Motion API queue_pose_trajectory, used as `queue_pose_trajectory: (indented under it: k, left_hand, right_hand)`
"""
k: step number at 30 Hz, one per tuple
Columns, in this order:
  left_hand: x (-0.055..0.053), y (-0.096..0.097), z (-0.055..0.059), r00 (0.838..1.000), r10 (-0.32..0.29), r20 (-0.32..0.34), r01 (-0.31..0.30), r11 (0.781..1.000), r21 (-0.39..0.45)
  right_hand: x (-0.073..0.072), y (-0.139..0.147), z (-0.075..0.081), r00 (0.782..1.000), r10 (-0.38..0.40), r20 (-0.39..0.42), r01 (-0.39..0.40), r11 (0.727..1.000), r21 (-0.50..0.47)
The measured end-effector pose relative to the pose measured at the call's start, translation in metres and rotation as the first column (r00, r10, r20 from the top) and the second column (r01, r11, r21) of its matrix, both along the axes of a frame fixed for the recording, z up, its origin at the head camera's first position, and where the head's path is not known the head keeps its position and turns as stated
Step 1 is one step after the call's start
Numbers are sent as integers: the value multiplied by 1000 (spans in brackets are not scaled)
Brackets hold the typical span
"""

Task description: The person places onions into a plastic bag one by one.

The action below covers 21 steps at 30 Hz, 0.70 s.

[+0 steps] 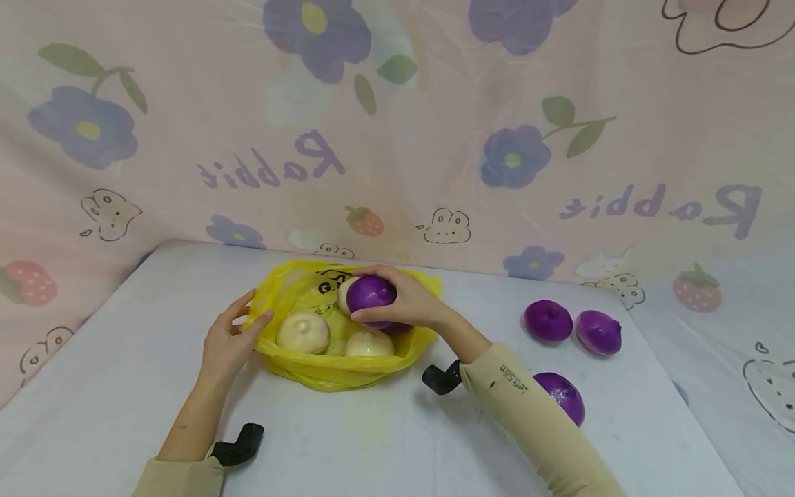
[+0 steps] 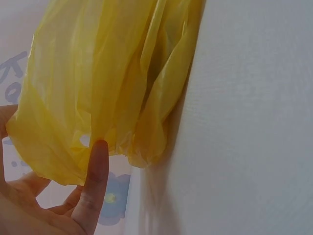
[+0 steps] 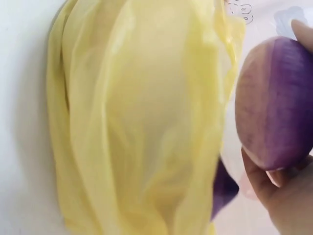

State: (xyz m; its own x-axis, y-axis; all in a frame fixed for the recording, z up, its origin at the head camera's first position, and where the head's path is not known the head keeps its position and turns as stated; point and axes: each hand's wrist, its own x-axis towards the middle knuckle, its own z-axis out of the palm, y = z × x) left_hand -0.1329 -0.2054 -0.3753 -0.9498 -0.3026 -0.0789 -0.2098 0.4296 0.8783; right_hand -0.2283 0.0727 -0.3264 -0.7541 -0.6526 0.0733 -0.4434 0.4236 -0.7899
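A yellow plastic bag (image 1: 338,373) lies with its mouth open on the table. My left hand (image 1: 232,338) pinches its left rim; in the left wrist view the thumb (image 2: 97,169) presses on the near side of the plastic, other fingers behind. Over the bag's mouth, my right hand (image 1: 406,297) grips a purple onion (image 1: 369,297), thumb and fingers around its sides. The right wrist view shows this onion (image 3: 279,103) beside the bag, purple on one side and paler on the other. Inside the bag sit white onions (image 1: 303,333) and, partly hidden under my right hand, another purple onion (image 1: 397,329).
Two purple onions (image 1: 548,321) (image 1: 599,333) lie side by side at the table's right. A third purple onion (image 1: 566,397) is nearer, partly covered by my right sleeve (image 1: 528,407). Behind the white table (image 1: 348,442) hangs a printed curtain (image 1: 397,152).
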Motion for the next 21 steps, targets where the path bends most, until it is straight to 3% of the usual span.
queue_pose_trajectory:
  k: [11, 21]
  left_hand:
    - [0, 0, 1, 1000, 13, 12, -13, 1000, 7]
    - [0, -1, 0, 1000, 17, -3, -17, 999, 27]
  right_hand:
    - [-1, -21, -6, 1000, 14, -17, -13, 997, 71]
    - [-2, -44, -19, 985, 108, -131, -82, 978, 191]
